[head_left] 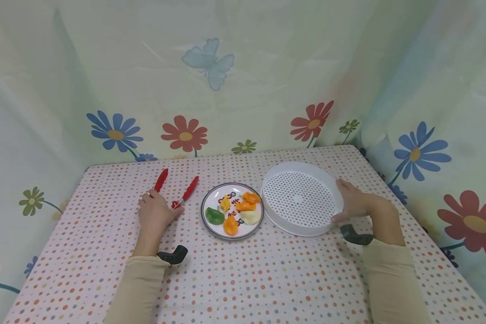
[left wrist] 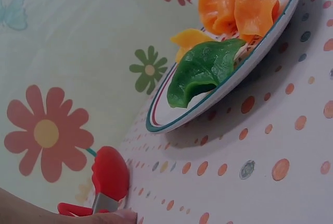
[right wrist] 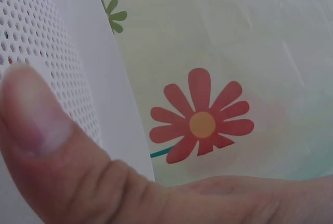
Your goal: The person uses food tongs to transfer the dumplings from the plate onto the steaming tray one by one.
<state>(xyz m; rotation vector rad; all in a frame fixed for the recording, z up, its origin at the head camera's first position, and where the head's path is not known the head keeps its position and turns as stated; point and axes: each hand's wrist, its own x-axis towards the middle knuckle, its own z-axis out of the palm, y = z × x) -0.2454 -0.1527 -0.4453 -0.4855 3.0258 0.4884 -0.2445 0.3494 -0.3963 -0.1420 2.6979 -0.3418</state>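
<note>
On the left of the table, my left hand [head_left: 155, 210] grips red-tipped metal tongs [head_left: 182, 200], whose two arms stand spread apart. In the left wrist view, the thumb lies beside the metal of one tong arm, below its red tip [left wrist: 110, 172]. At the right, my right hand [head_left: 353, 201] holds the side of a round white steamer basket [head_left: 303, 228] with a perforated base, thumb and fingers spread along its wall. Between the hands is a white plate [head_left: 208, 227] with a green rim, bearing several dumplings: green [head_left: 214, 216], orange [head_left: 230, 226], yellow [head_left: 225, 204] and white [head_left: 249, 218].
A dotted cloth [head_left: 243, 279] covers the table. A curtain [head_left: 259, 81] with flowers and a butterfly hangs behind and along both sides. The basket's left wall stands close against the plate's right rim. Dark wrist devices [head_left: 174, 255] sit at both sleeves.
</note>
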